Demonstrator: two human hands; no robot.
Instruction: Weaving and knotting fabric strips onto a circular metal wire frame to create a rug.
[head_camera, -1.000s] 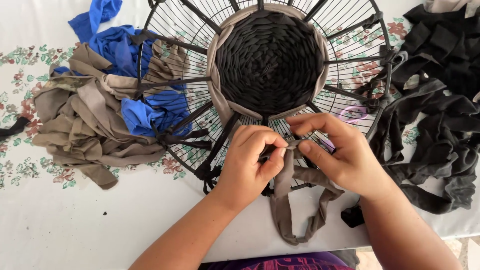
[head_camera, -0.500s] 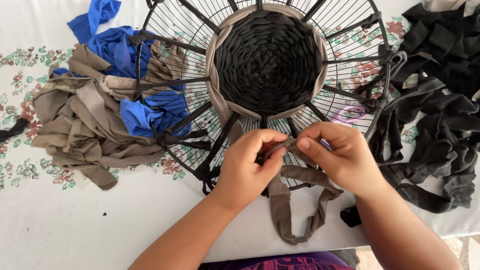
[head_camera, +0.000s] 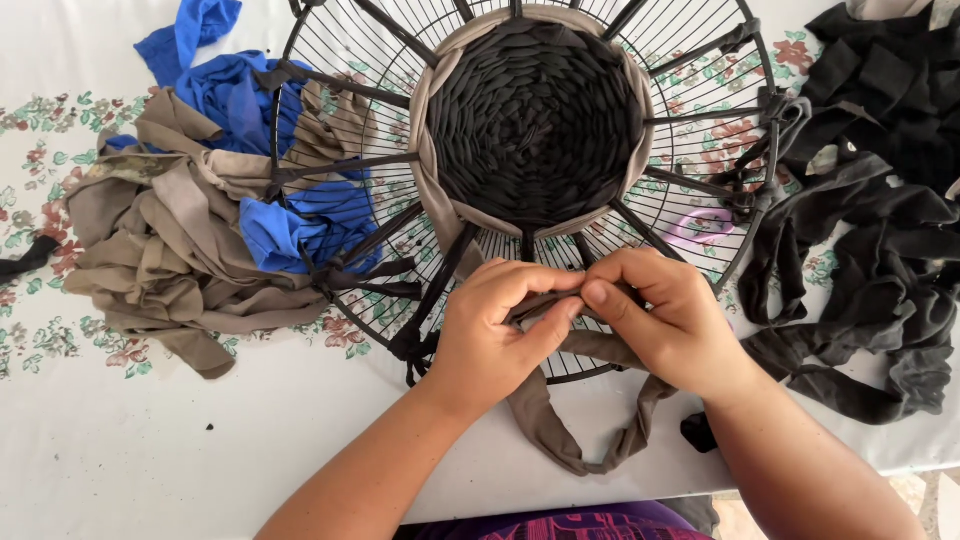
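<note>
Taupe fabric strip (head_camera: 575, 440) droops in a loop from both hands.

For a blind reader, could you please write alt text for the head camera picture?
Two bare hands, the left hand and the right hand, pinch a taupe fabric strip at the near rim of a round black wire frame with a dark woven centre. Taupe and blue fabric is piled on the left, black fabric on the right, on a floral tablecloth.
</note>
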